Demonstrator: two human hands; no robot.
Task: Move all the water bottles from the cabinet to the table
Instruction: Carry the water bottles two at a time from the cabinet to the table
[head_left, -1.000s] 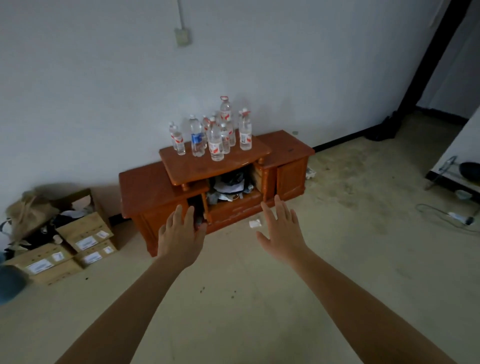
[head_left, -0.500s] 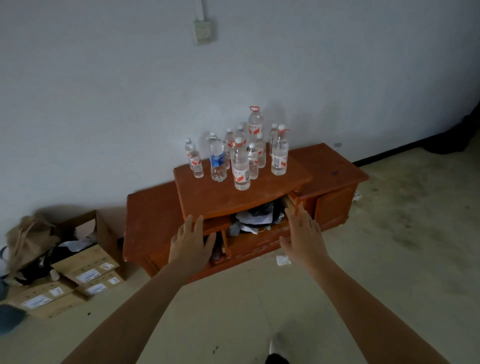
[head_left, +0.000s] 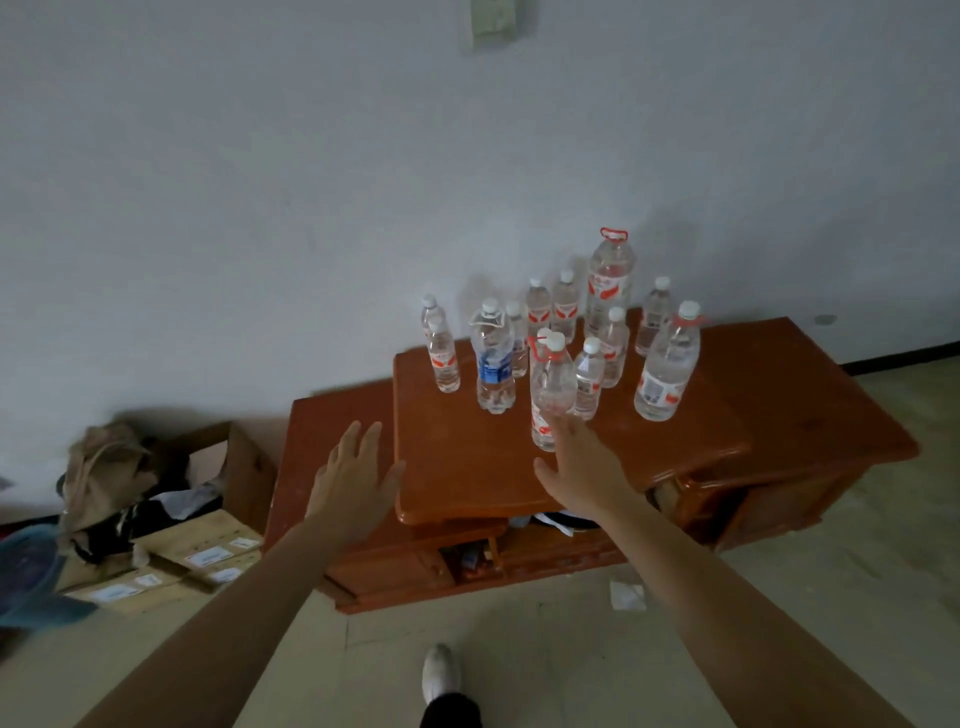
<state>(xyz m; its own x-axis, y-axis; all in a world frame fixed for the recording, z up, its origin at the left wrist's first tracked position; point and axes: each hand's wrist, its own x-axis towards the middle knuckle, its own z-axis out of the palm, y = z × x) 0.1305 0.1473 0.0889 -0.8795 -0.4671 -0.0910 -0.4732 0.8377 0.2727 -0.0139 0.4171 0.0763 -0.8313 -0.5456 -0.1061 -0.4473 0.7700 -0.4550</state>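
Observation:
Several clear water bottles stand upright on the raised middle top of a low red-brown wooden cabinet (head_left: 779, 415) against the wall. The nearest bottle (head_left: 551, 384) has a red ring under its white cap. A blue-labelled bottle (head_left: 493, 364) stands left of it, a larger one (head_left: 667, 364) to the right, and the tallest, with a red handle (head_left: 610, 280), at the back. My right hand (head_left: 584, 467) is open, fingertips just at the base of the nearest bottle. My left hand (head_left: 353, 478) is open over the cabinet's left edge, holding nothing.
Cardboard boxes (head_left: 208, 556) and a crumpled paper bag (head_left: 104, 462) lie on the floor left of the cabinet. Clutter fills the open shelf (head_left: 550, 522) under the top. A scrap of paper (head_left: 627, 595) lies on the floor; my shoe (head_left: 440, 673) is below.
I have come closer to the cabinet. Both open hands have moved up and forward, from in front of the lower shelf to over the top, the right one reaching the nearest bottle.

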